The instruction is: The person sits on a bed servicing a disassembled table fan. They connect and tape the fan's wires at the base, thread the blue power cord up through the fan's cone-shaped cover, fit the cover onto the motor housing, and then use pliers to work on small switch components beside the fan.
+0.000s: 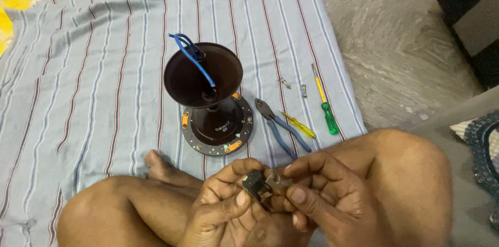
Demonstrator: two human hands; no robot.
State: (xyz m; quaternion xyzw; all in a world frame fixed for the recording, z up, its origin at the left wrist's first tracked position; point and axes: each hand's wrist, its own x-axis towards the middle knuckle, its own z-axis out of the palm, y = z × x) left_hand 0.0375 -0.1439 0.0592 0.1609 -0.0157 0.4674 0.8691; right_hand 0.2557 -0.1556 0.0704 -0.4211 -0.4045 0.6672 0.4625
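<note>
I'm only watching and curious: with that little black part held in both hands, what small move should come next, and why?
Probably keep the small black part pinched and turn it in the fingers for a closer look. Both the left hand and right hand grip it, so neither is free for the pliers or screwdrivers lying on the striped cloth.

Striped sheet (93,70), grey floor (400,34)

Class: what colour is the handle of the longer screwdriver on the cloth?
Green, on the long metal-shafted screwdriver; head view.
</note>
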